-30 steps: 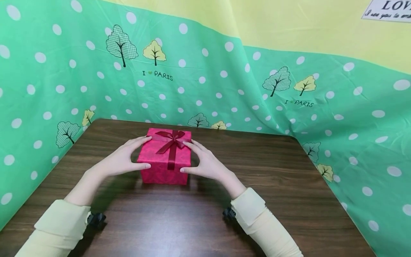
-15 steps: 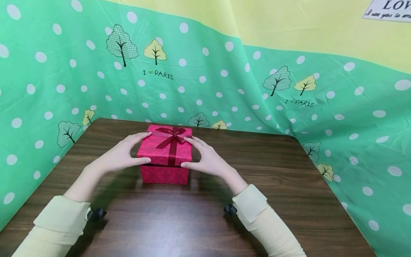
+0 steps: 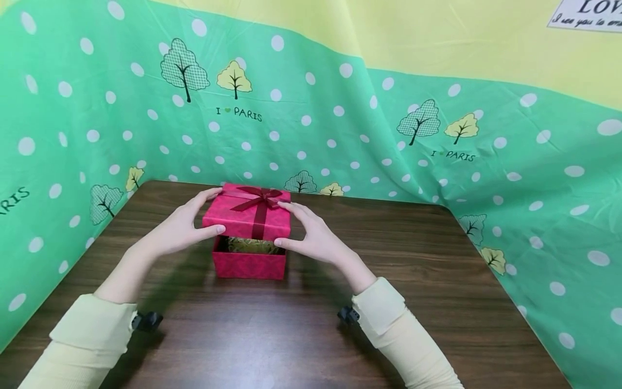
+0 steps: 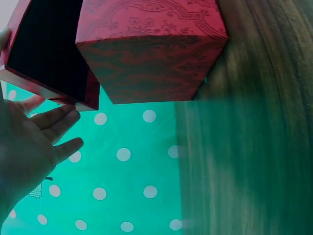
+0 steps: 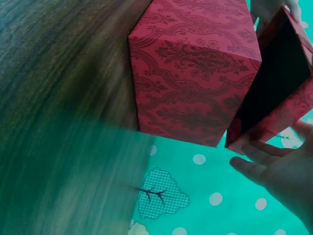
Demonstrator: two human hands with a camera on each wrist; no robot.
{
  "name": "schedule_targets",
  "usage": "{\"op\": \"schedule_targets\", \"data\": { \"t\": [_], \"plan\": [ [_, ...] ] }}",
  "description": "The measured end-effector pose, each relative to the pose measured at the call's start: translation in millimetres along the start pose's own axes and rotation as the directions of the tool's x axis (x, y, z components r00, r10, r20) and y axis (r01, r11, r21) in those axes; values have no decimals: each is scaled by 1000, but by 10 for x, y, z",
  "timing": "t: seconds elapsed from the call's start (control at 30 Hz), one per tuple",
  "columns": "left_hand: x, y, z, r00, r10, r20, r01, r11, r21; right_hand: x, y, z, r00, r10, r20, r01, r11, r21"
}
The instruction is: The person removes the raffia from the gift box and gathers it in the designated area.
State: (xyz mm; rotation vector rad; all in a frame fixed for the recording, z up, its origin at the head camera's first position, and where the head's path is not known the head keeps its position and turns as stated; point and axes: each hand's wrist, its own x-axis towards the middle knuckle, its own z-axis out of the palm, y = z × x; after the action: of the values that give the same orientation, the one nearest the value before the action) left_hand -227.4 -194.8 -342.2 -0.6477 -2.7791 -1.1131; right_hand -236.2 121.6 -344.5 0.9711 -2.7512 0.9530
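A pink-red patterned gift box (image 3: 249, 266) stands on the dark wooden table, its side walls (image 4: 151, 63) large in both wrist views. Its lid (image 3: 243, 213), tied with a dark red ribbon bow (image 3: 259, 199), is raised above it and tilted, the front edge higher than the box rim. My left hand (image 3: 180, 227) holds the lid by its left side, thumb at the front corner and fingers toward the back. My right hand (image 3: 318, 237) grips the right side the same way. Yellowish shredded filler (image 3: 252, 246) shows in the gap. The lid's dark inside (image 5: 281, 73) shows in the right wrist view.
The wooden table (image 3: 413, 302) reaches around the box on all sides. Behind it hangs a green polka-dot curtain (image 3: 335, 129) with printed trees, close to the table's back edge. Small black devices (image 3: 147, 322) sit at both sleeve cuffs.
Both hands have lifted the lid from the closed box. A thin gap at the front has widened, and the filler inside now shows. The box bottom has stayed in place.
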Motion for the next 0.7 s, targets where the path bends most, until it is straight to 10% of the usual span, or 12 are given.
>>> {"op": "schedule_targets", "data": {
  "t": [0.7],
  "plan": [
    [-11, 215, -136, 994, 27, -110, -48, 980, -194, -45, -59, -175, 989, -118, -83, 126, 987, 101]
  ]
}}
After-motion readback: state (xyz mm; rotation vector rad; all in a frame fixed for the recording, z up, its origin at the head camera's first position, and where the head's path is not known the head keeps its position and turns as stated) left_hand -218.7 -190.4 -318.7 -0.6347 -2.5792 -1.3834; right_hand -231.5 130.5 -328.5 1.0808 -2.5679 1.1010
